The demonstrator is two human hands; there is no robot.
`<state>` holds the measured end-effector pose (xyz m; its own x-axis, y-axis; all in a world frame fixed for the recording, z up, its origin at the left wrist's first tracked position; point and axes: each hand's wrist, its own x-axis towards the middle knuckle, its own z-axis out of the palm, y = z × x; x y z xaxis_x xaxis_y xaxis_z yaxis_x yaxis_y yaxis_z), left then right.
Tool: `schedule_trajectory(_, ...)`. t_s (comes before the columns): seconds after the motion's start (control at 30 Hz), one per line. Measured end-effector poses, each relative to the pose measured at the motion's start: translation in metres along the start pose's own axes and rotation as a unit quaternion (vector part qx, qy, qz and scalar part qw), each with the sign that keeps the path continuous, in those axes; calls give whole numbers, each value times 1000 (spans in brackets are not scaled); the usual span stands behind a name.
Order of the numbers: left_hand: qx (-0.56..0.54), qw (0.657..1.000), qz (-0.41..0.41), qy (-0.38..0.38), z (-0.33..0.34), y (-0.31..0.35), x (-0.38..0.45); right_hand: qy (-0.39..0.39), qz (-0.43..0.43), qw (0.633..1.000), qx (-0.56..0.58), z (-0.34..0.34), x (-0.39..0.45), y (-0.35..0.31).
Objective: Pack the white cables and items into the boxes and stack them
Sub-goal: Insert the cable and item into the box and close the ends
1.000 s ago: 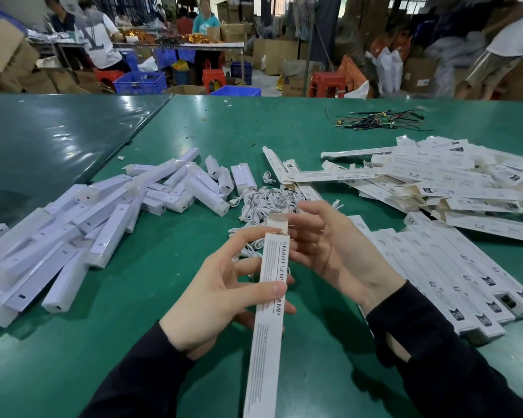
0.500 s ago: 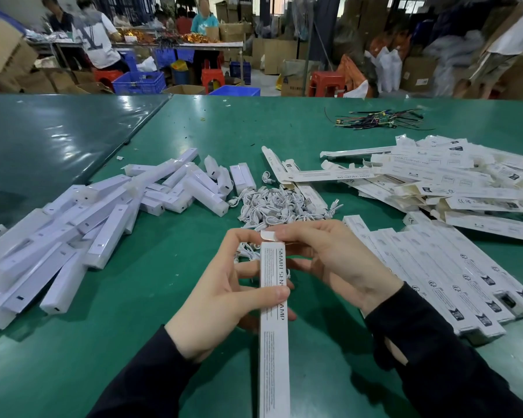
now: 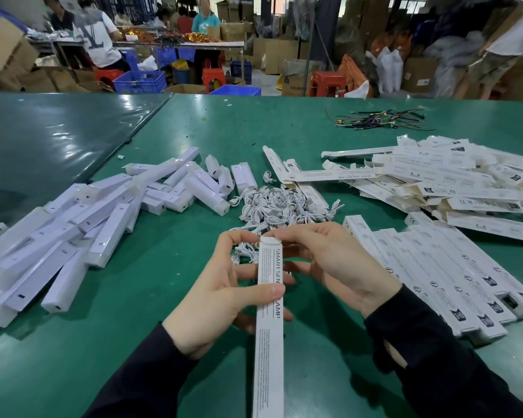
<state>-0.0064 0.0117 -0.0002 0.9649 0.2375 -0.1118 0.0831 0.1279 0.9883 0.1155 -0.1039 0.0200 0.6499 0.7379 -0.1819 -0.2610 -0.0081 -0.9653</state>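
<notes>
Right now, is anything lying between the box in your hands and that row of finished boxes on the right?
Nothing visible does. The lamp box is held by the left hand and right hand; only bare green table separates it from the packed row.

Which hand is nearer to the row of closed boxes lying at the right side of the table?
The right hand. It is just left of the row of closed boxes, pinching the top end of the held box. The left hand grips that box from its far side.
</notes>
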Motion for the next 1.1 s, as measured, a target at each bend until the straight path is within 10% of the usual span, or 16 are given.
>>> schedule_trajectory(0.8, -13, 1000, -1, -18, -2, 3, -1, -17, -83, 993, -88, -1, 1, 7)
schedule_trajectory(1.1, -222, 973, -54, -21, -4, 10, 2, -62, -153, 977, -135, 0, 1, 8)
